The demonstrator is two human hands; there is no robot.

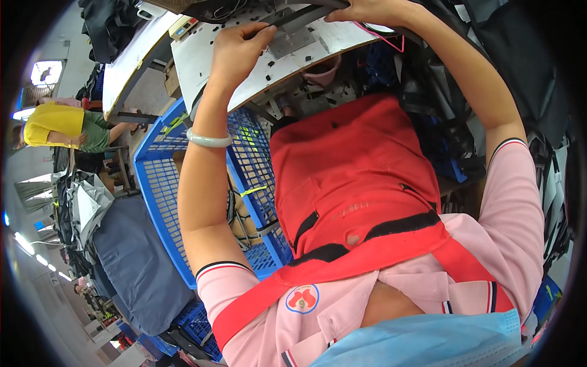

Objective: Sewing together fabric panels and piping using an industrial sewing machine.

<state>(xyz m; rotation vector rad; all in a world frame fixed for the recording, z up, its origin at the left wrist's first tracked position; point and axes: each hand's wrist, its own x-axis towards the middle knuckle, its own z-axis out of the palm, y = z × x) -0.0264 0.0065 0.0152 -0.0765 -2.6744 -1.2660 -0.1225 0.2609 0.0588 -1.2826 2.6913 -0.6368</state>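
Observation:
My left hand (239,48), with a pale green bangle (208,140) on the wrist, pinches the near end of a dark fabric strip (299,18). The strip lies across the white sewing table (202,58), above a grey metal plate (292,41). At the top edge my right hand (365,10) presses down and grips the strip's other end; its fingertips are partly cut off by the frame. A red apron (354,171) over a pink shirt fills the middle of the view.
A blue plastic crate (160,183) stands by my left side, with cords and cardboard inside. Grey fabric piles (131,257) lie further left. A person in a yellow shirt (54,125) works at the far left. Black fabric (452,122) hangs at the right. A pink bowl (322,71) sits under the table.

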